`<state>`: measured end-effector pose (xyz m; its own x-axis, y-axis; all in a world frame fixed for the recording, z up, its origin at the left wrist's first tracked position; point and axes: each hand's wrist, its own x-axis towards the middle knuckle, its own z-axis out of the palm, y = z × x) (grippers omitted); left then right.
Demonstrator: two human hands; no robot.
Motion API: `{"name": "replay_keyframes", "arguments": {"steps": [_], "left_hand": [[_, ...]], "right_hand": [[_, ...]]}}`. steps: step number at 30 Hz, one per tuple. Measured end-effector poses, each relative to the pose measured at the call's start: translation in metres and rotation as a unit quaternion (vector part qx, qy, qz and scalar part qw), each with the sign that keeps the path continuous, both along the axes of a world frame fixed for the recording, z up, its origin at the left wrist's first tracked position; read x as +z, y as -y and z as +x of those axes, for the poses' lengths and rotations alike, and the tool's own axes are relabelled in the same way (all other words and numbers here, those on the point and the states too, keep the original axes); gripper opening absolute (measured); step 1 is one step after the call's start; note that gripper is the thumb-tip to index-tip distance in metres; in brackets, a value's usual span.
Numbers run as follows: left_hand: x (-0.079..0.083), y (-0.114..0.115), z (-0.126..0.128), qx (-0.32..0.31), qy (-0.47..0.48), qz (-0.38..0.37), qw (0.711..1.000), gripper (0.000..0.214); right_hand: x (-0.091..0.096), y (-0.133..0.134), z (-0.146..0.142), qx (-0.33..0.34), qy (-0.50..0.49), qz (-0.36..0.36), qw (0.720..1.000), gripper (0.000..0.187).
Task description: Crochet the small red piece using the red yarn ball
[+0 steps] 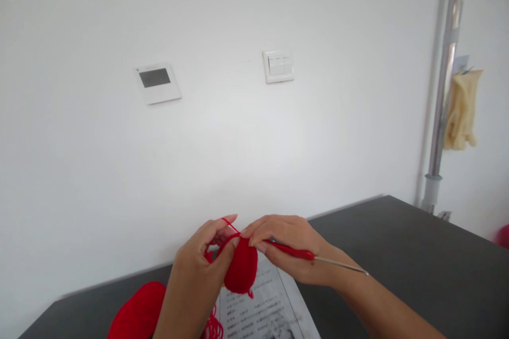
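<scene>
My left hand (201, 265) pinches a small round red crocheted piece (242, 271) between thumb and fingers, with a red strand looped over its raised index finger. My right hand (292, 249) is closed round a crochet hook (318, 258) with a red grip and a metal shaft that sticks out to the right; the hook's tip is hidden at the top of the piece. A ball of red yarn (137, 313) lies on the dark table (417, 265) below my left wrist, and loose yarn trails beside it.
A printed sheet of paper (262, 310) lies on the table under my hands. On the white wall behind are a small display panel (158, 82) and a light switch (278, 66). At the right stands a metal pole (443, 90) with a pale glove (461, 111) hung beside it.
</scene>
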<state>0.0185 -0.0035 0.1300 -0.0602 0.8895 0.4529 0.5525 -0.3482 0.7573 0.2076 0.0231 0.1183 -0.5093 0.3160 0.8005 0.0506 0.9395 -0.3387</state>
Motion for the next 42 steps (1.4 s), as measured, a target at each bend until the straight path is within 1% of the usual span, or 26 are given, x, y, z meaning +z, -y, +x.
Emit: {"name": "replay_keyframes", "arguments": {"steps": [2, 4, 10, 14, 19, 24, 27, 29, 31, 32, 34, 35, 36, 37, 38, 40, 42], "left_hand": [[-0.001, -0.002, -0.002, 0.010, 0.006, -0.013, 1.000, 0.035], [-0.002, -0.003, -0.004, 0.014, 0.003, -0.025, 1.000, 0.038], [0.000, -0.004, -0.005, 0.012, -0.039, -0.045, 0.998, 0.041], [0.001, -0.001, -0.003, 0.020, -0.053, -0.002, 0.998, 0.036], [-0.001, 0.000, 0.000, 0.036, -0.062, 0.049, 0.996, 0.030], [-0.002, -0.002, -0.001, 0.056, -0.073, 0.063, 0.994, 0.028], [-0.001, 0.000, -0.002, 0.056, -0.045, 0.046, 0.996, 0.030], [0.002, 0.002, -0.002, 0.036, 0.020, 0.003, 0.999, 0.035], [0.006, 0.005, 0.000, -0.005, 0.107, -0.046, 0.993, 0.041], [0.008, 0.007, 0.001, -0.026, 0.144, -0.064, 0.987, 0.042], [0.012, 0.009, 0.003, -0.052, 0.191, -0.078, 0.977, 0.039], [0.013, 0.010, 0.005, -0.058, 0.203, -0.080, 0.974, 0.038], [0.014, 0.011, 0.005, -0.061, 0.210, -0.081, 0.972, 0.037], [0.014, 0.011, 0.006, -0.064, 0.216, -0.083, 0.971, 0.036], [0.014, 0.011, 0.006, -0.068, 0.219, -0.085, 0.970, 0.036], [0.013, 0.010, 0.006, -0.077, 0.222, -0.090, 0.968, 0.035], [0.011, 0.009, 0.005, -0.087, 0.224, -0.095, 0.966, 0.035]], "right_hand": [[-0.001, 0.000, -0.002, 0.010, -0.001, 0.027, 1.000, 0.018], [-0.002, -0.001, -0.003, 0.013, -0.001, 0.040, 0.999, 0.018], [-0.002, -0.002, -0.001, 0.012, -0.002, 0.041, 0.999, 0.018], [-0.003, -0.001, -0.001, 0.002, -0.004, 0.029, 1.000, 0.017], [-0.004, 0.000, -0.004, -0.004, -0.019, 0.038, 0.999, 0.018], [-0.008, -0.003, -0.009, -0.016, -0.020, 0.056, 0.998, 0.016], [-0.011, -0.005, -0.011, 0.007, -0.038, 0.052, 0.998, 0.016], [-0.013, -0.007, -0.010, 0.032, -0.061, 0.011, 0.998, 0.017], [-0.015, -0.008, -0.010, 0.060, -0.093, -0.070, 0.991, 0.016], [-0.016, -0.009, -0.010, 0.074, -0.111, -0.120, 0.984, 0.014], [-0.018, -0.010, -0.011, 0.107, -0.148, -0.206, 0.961, 0.011], [-0.018, -0.010, -0.012, 0.121, -0.165, -0.231, 0.951, 0.010], [-0.019, -0.010, -0.013, 0.130, -0.176, -0.239, 0.946, 0.009], [-0.020, -0.011, -0.013, 0.133, -0.180, -0.229, 0.947, 0.009], [-0.020, -0.011, -0.014, 0.129, -0.178, -0.202, 0.954, 0.009], [-0.020, -0.011, -0.015, 0.105, -0.162, -0.116, 0.974, 0.012], [-0.020, -0.011, -0.014, 0.078, -0.143, -0.027, 0.986, 0.017]]}}
